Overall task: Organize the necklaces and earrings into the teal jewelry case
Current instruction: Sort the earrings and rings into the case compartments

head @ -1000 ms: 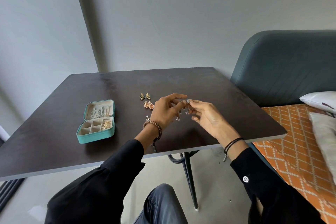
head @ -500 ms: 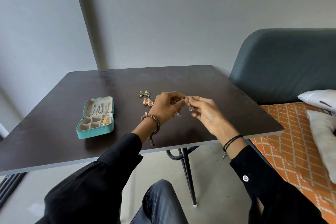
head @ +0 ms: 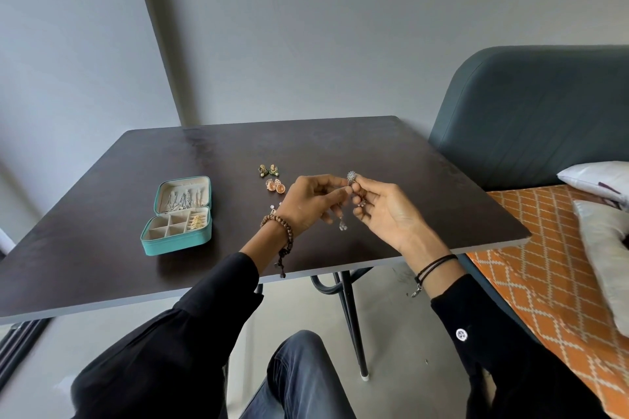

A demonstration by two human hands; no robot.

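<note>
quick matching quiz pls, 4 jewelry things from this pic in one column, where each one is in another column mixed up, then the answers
1 silver earring
2 green-gold earrings
3 orange round earrings
4 gold earrings

a in a compartment of the teal case
b held between left hand and right hand
c on the table, farthest from the person
d on the table, next to the left hand

Pairs: 1-b, 2-c, 3-d, 4-a
</note>
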